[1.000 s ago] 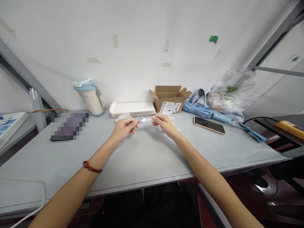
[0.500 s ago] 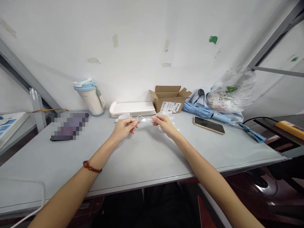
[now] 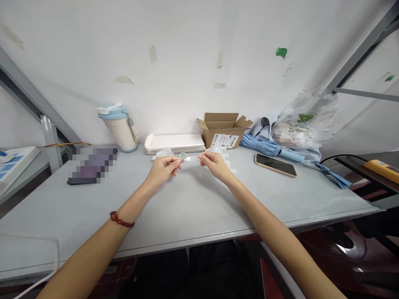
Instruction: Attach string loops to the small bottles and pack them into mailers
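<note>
Above the desk, my left hand (image 3: 163, 169) pinches the end of a small white piece with a thin white cord loop (image 3: 183, 153) beside the fingertips. Thumb and forefinger of my right hand (image 3: 215, 165) are closed on the other end of a clear tube (image 3: 193, 159) that spans the gap between my hands. The white piece meets the tube's left end; how deep it sits cannot be made out. Several clear tubes (image 3: 230, 163) lie just behind my right hand. Clear plastic bits (image 3: 164, 153) lie behind my left hand.
Along the wall stand a tumbler (image 3: 118, 128), a stack of white envelopes (image 3: 174, 143) and an opened cardboard box (image 3: 222, 135). A phone (image 3: 276, 165), a folded blue umbrella (image 3: 264, 145) and a plastic bag (image 3: 301, 124) are right. A dark pixelated device (image 3: 93, 166) lies left.
The white piece now looks more enclosed by the clear tube, and the cord near my right fingers shows less. My hands have barely moved; the view has shifted slightly.
</note>
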Available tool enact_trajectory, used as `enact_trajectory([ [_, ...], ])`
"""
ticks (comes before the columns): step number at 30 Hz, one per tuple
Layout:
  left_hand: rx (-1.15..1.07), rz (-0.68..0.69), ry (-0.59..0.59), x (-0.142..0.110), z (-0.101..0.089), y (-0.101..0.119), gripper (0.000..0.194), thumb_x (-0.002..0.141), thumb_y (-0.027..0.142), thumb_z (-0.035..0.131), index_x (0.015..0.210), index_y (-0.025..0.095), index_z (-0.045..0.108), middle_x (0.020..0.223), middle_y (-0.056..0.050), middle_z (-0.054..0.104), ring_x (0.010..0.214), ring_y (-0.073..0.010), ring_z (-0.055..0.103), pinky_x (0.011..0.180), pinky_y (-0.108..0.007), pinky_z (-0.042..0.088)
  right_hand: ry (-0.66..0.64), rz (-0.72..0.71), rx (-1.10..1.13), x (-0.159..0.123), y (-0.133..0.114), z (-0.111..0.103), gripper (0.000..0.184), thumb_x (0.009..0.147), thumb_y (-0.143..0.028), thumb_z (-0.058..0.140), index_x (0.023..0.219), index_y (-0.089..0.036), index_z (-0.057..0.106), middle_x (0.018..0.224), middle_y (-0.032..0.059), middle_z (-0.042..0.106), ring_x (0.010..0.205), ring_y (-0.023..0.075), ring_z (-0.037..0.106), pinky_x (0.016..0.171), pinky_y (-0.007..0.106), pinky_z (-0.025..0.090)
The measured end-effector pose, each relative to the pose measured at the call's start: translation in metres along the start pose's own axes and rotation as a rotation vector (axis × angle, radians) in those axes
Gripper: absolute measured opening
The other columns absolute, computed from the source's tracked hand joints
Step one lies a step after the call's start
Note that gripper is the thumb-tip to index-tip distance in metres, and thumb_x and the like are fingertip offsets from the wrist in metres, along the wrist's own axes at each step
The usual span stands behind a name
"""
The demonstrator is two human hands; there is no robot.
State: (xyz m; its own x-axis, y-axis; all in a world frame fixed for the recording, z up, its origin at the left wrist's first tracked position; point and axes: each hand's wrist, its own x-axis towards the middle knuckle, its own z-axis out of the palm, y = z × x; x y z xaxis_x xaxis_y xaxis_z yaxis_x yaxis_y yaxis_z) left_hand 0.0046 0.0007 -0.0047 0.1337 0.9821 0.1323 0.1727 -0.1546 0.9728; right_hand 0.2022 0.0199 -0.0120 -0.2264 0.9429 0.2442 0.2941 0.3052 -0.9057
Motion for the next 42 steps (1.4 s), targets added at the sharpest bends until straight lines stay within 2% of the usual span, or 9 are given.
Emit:
enact_trajectory([
  [11, 0.067, 0.003, 0.011, -0.002, 0.003, -0.001, 0.023, 0.07, 0.037, 0.059, 0.059, 0.017, 0.06, 0.047, 0.003, 0.05, 0.044, -0.0102, 0.045, 0.046, -0.024, 0.035, 0.018, -0.044, -0.108, -0.003, 0.001, 0.007, 0.033, 0.085, -0.041, 0.045, 0.063, -0.018, 0.052, 0.059, -0.001, 0.052, 0.056, 0.0114, 0.043, 0.056, 0.025, 0.033],
  [25, -0.012, -0.017, -0.017, -0.003, 0.003, -0.005, 0.023, 0.069, 0.037, 0.063, 0.059, 0.016, 0.062, 0.059, 0.0, 0.057, 0.045, -0.0084, 0.045, 0.047, -0.024, 0.034, -0.009, -0.077, -0.104, -0.004, 0.003, 0.008, 0.033, 0.086, -0.04, 0.045, 0.062, -0.018, 0.051, 0.059, -0.0013, 0.051, 0.053, 0.0106, 0.041, 0.056, 0.025, 0.033],
  [34, -0.013, -0.026, -0.051, -0.002, 0.001, -0.002, 0.024, 0.071, 0.037, 0.062, 0.061, 0.016, 0.061, 0.057, 0.001, 0.056, 0.048, -0.0089, 0.046, 0.047, -0.024, 0.035, -0.01, -0.063, -0.096, -0.003, 0.0, 0.006, 0.032, 0.086, -0.039, 0.046, 0.064, -0.017, 0.054, 0.06, -0.0013, 0.053, 0.055, 0.0102, 0.042, 0.057, 0.024, 0.034],
  [38, -0.024, -0.062, -0.107, -0.001, -0.002, 0.003, 0.02, 0.069, 0.035, 0.064, 0.073, 0.016, 0.067, 0.064, 0.0, 0.06, 0.05, -0.0091, 0.048, 0.049, -0.023, 0.037, -0.003, -0.059, -0.053, -0.002, -0.001, 0.001, 0.032, 0.085, -0.042, 0.046, 0.069, -0.017, 0.057, 0.063, -0.0006, 0.055, 0.056, 0.0102, 0.043, 0.055, 0.024, 0.033],
  [42, -0.017, -0.093, -0.14, 0.0, -0.004, 0.002, 0.026, 0.067, 0.031, 0.065, 0.086, 0.016, 0.07, 0.071, -0.001, 0.062, 0.052, -0.0094, 0.05, 0.049, -0.024, 0.038, 0.011, -0.036, -0.048, -0.001, -0.002, -0.002, 0.033, 0.085, -0.044, 0.046, 0.069, -0.017, 0.056, 0.062, -0.0009, 0.055, 0.053, 0.0093, 0.039, 0.053, 0.024, 0.031],
])
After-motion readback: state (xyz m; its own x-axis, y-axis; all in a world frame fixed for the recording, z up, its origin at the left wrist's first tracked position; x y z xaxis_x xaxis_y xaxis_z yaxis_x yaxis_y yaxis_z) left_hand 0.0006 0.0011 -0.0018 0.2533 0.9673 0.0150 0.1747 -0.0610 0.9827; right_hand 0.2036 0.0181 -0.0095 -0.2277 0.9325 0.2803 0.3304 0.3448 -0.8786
